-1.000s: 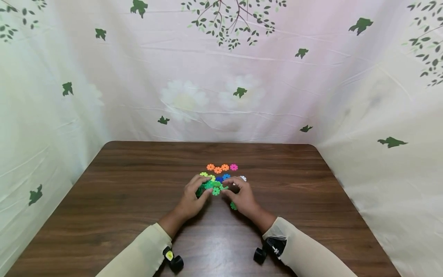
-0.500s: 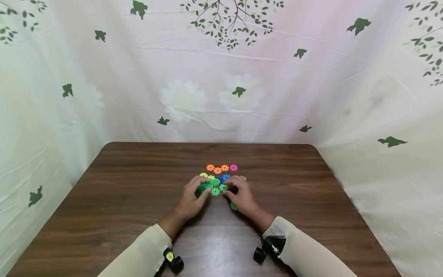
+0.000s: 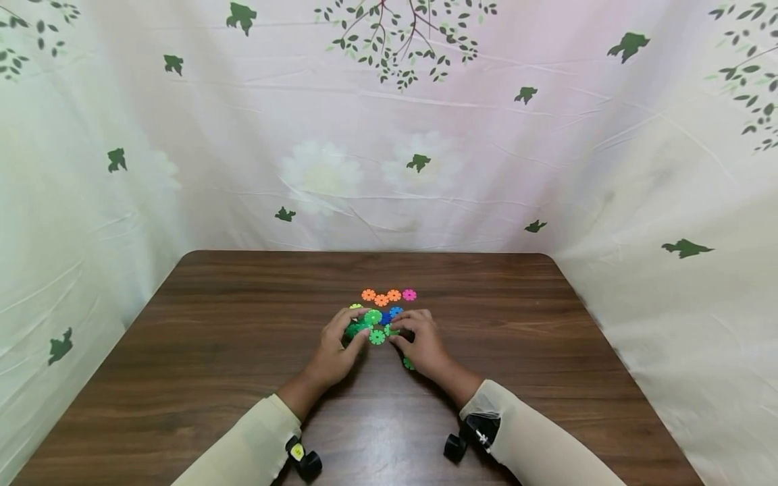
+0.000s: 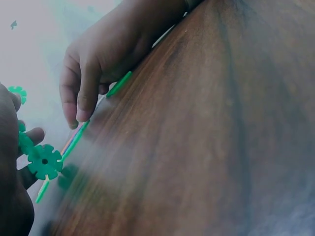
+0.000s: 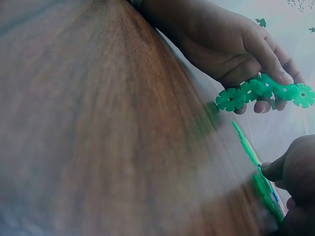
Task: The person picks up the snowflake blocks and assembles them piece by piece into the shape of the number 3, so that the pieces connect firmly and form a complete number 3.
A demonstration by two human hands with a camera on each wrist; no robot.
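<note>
Head view shows a person's two bare hands brought close together over a dark brown wood-grain counter (image 3: 516, 324), among small notched plastic discs shaped like flowers. The left hand (image 3: 338, 341) grasps a chain of green notched plastic discs (image 5: 266, 88), its thumb lying across one face with other fingers behind; in the right wrist view five discs can be counted along it, the end one reaching out past the hand. Facing it, the right hand (image 3: 427, 344) points its fingers and thumb down at a small green notched disc (image 3: 387, 330) between the two hands; whether they pinch it or merely touch it I cannot tell. Near the underside of the right hand, close to the wrist, lies another green notched disc (image 3: 408, 364), partly covered by that hand. Just beyond the hands are a bright blue notched disc (image 3: 396, 312), a darker blue one (image 3: 385, 318) touching or nearly touching it, and a yellow-green disc (image 3: 355, 307) half hidden by the left hand. Farther back, three orange notched discs (image 3: 381, 300) form a shallow V, with a single magenta disc (image 3: 410, 295) just to their right. Cream sleeves (image 3: 243, 442) cover both forearms, a black device is strapped at each wrist, and behind the counter hangs a pale curtain (image 3: 231, 182) printed with green birds and leafy branches
</note>
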